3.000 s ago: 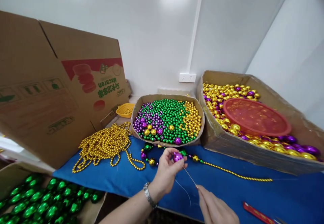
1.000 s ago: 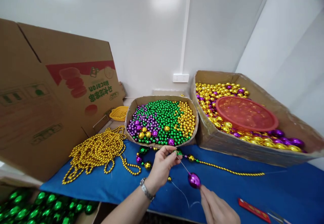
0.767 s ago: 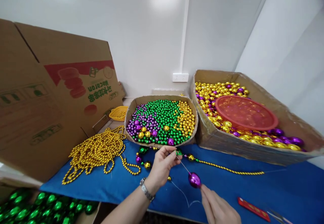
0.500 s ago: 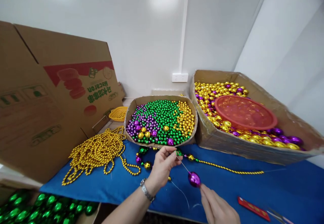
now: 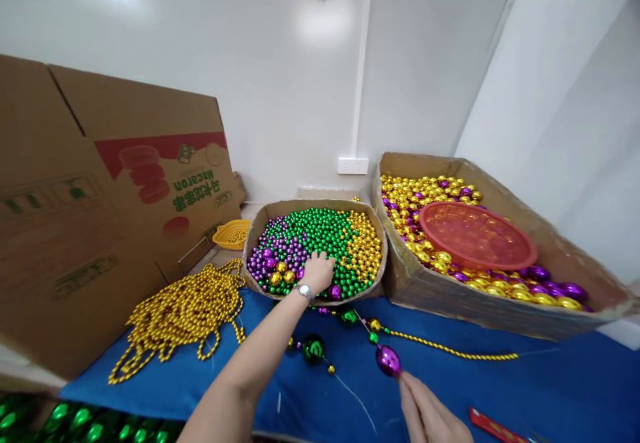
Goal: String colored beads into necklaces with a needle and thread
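Note:
My left hand (image 5: 317, 271) reaches into the cardboard box of small beads (image 5: 314, 203) and rests on the green and purple ones; its fingers point down into the beads and are hidden. My right hand (image 5: 429, 415) is low at the frame's bottom edge, pinching a thin threading wire just below a purple oval bead (image 5: 388, 360). That bead sits on a strand with a large green bead (image 5: 313, 348) and smaller beads, which runs on into a gold bead string (image 5: 450, 348) lying on the blue cloth (image 5: 550, 389).
A big cardboard box (image 5: 450, 296) of gold and purple balls holds a red plastic dish (image 5: 475, 235). A heap of gold bead strings (image 5: 180, 309) lies left, by a tall printed carton (image 5: 100, 196) and a yellow basket (image 5: 230, 234). A red tool (image 5: 495, 425) lies at the bottom right, and green balls (image 5: 75, 423) show at the bottom left.
My left hand let go of the wire near the strand and moved forward into the small-bead box. The purple oval bead stayed by my right fingers. The head tilted slightly.

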